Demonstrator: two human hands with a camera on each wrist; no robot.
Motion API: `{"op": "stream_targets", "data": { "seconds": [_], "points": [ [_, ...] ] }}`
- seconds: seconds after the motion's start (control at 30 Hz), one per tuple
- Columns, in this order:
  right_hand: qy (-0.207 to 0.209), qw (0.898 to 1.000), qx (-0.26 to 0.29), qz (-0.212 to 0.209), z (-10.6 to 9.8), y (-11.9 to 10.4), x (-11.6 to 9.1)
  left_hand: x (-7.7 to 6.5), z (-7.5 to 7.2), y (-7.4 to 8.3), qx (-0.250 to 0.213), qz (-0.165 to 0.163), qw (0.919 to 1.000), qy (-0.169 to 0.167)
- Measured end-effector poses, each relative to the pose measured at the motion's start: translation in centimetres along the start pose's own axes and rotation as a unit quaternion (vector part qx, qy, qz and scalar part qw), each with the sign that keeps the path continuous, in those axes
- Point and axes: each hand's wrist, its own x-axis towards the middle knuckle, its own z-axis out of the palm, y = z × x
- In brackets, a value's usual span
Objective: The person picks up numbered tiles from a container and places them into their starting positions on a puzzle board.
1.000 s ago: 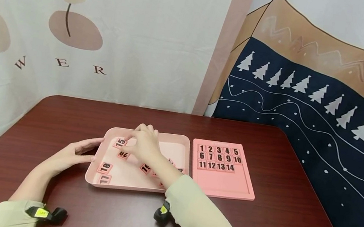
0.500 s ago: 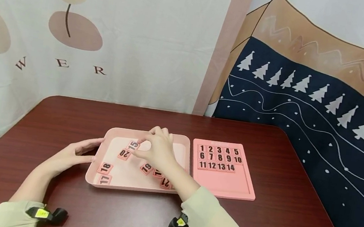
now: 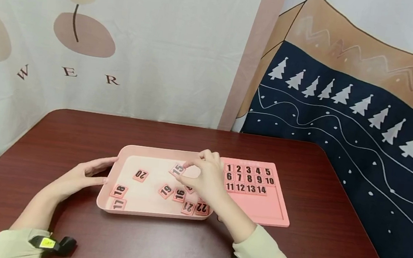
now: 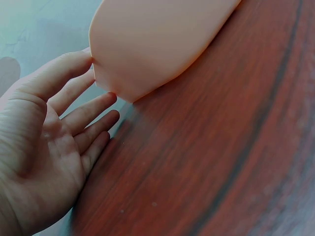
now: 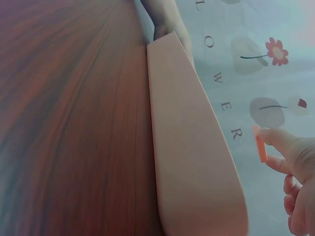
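You have the tile numbered 15 point(image 3: 177, 169) pinched between thumb and finger of your right hand point(image 3: 206, 178), over the right half of the pink tray point(image 3: 149, 214). The relation to watch is tile to number board point(image 3: 254, 209): the board lies just right of the tray on the worktop point(image 3: 119, 241), and your right hand sits between the two, the tile on its left side. The bare spot beside tile 14 point(image 3: 261, 190) is rightward and slightly nearer you than the tile. Seen from the head, the tile leans askew to the board's rows; the right wrist view shows it nearly edge-on, so which edge is longer you cannot tell. Your left hand point(image 3: 82, 176), farther from the board, touches the tray's left end with its fingers relaxed and apart.
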Motion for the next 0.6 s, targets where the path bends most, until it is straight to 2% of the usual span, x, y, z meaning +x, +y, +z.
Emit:
{"op": "stream_targets", "data": {
  "seconds": [0.17,0.6],
  "points": [
    [0.034,0.999,0.007,0.0,-1.8,1.9,-1.4,0.0,0.1,0.0,0.002,0.002,1.0,-0.003],
    [0.091,0.992,-0.038,0.075,-6.5,6.3,-4.5,0.0,0.0,-0.1,-0.001,0.002,1.0,-0.002]
  ]
}}
